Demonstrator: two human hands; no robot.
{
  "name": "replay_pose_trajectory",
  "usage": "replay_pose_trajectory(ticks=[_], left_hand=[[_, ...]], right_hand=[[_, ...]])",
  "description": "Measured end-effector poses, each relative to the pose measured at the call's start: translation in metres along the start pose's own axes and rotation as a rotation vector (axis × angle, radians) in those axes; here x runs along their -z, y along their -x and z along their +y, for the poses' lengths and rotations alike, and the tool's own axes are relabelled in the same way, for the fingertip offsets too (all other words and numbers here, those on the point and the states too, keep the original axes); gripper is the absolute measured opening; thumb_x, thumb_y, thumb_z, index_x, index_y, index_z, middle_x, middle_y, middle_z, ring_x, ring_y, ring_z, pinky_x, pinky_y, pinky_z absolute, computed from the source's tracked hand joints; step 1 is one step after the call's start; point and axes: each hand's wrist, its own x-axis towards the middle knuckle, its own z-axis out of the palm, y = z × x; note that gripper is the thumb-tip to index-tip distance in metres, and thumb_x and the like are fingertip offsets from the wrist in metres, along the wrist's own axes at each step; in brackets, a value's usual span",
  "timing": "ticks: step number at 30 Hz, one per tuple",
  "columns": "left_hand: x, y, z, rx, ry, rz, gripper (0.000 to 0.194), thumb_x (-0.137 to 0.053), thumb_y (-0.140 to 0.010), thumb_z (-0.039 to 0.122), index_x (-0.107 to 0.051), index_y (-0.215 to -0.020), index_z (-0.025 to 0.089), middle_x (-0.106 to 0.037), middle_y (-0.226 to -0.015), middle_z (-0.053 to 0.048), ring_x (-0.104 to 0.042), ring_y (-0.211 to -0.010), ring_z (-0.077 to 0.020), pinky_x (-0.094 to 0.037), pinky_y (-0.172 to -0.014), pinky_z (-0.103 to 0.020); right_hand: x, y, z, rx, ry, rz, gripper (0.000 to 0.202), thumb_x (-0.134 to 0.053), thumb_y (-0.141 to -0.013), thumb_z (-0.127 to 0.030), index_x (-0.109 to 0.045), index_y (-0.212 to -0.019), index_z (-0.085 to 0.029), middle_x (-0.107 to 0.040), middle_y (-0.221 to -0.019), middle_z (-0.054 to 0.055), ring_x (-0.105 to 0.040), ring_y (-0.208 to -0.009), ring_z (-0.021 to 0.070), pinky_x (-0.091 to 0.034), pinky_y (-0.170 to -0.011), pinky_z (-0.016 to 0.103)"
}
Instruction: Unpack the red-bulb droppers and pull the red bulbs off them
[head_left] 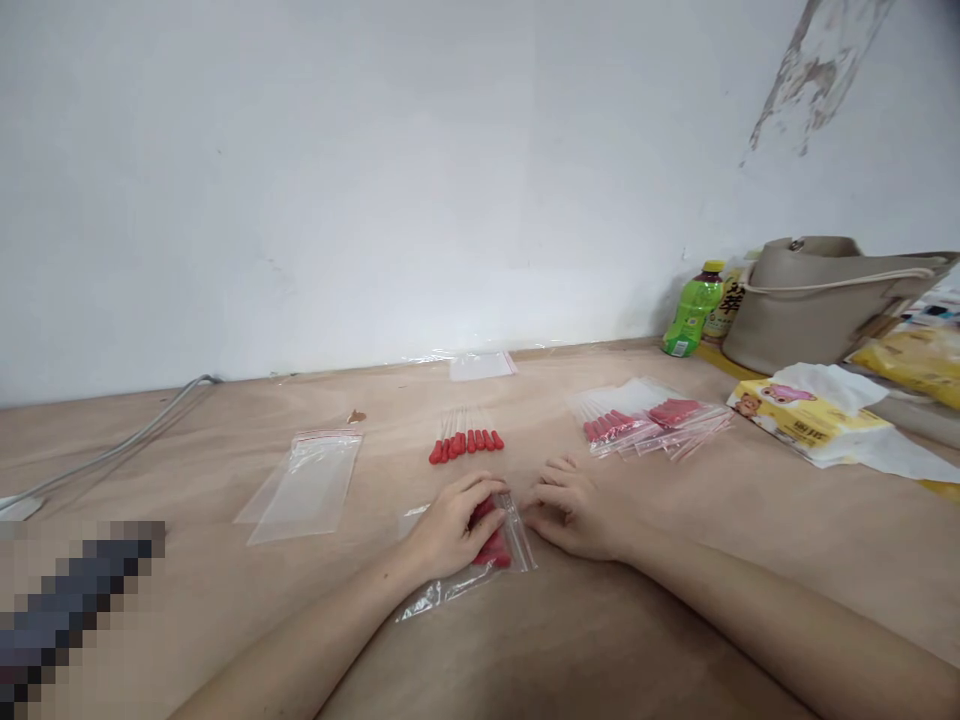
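Note:
Under my left hand (pixel 457 525) lies a clear zip bag (pixel 435 597) with red-bulbed droppers (pixel 495 550) inside. My left fingers and thumb are bent around the bulbs through the plastic. Just right of the bag's zip end rests my right hand (pixel 574 508), fingers loosely curled and a gap between them and the thumb. Its fingertips are close to the bag edge; whether they touch it I cannot tell. Beyond both hands, several loose droppers (pixel 466 442) lie in a row, red bulbs toward me and thin clear stems toward the wall.
Flat zip bags (pixel 307 490) lie at left, another bag (pixel 482 367) by the wall. Filled dropper bags (pixel 652 418) are piled at right, near a yellow tissue pack (pixel 814 412). Behind stand a green bottle (pixel 691 312) and a beige handbag (pixel 810 305). A grey cable (pixel 142 435) runs left.

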Motion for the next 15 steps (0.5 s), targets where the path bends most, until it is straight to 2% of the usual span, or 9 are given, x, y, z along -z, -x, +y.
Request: replay_pose_trajectory(ticks=[6, 11, 15], left_hand=[[0.001, 0.006, -0.004, 0.027, -0.015, 0.031, 0.031, -0.045, -0.084, 0.020, -0.049, -0.114, 0.020, -0.055, -0.111, -0.007, -0.052, -0.102, -0.0168, -0.042, -0.090, -0.033], [0.001, 0.003, -0.003, 0.007, -0.003, 0.035, 0.030, -0.046, -0.083, 0.018, -0.050, -0.113, 0.020, -0.055, -0.110, -0.007, -0.052, -0.100, -0.0172, -0.043, -0.088, -0.033], [0.001, 0.002, -0.003, -0.005, -0.009, 0.049, 0.029, -0.046, -0.083, 0.018, -0.052, -0.111, 0.019, -0.055, -0.110, -0.007, -0.053, -0.098, -0.0174, -0.044, -0.088, -0.034]], right_hand=[[-0.007, -0.003, 0.004, 0.189, 0.091, 0.049, 0.011, -0.053, -0.081, -0.029, -0.060, -0.080, -0.020, -0.054, -0.071, 0.001, -0.045, -0.069, 0.0122, -0.030, -0.068, 0.028], [-0.008, -0.007, 0.003, 0.340, 0.210, 0.082, 0.016, -0.048, -0.083, -0.017, -0.059, -0.089, -0.025, -0.056, -0.070, -0.002, -0.043, -0.067, 0.0109, -0.028, -0.072, 0.030], [-0.009, -0.011, 0.004, 0.412, 0.281, 0.094, 0.016, -0.045, -0.084, -0.016, -0.059, -0.083, -0.025, -0.056, -0.071, -0.002, -0.042, -0.067, 0.0107, -0.028, -0.075, 0.031]])
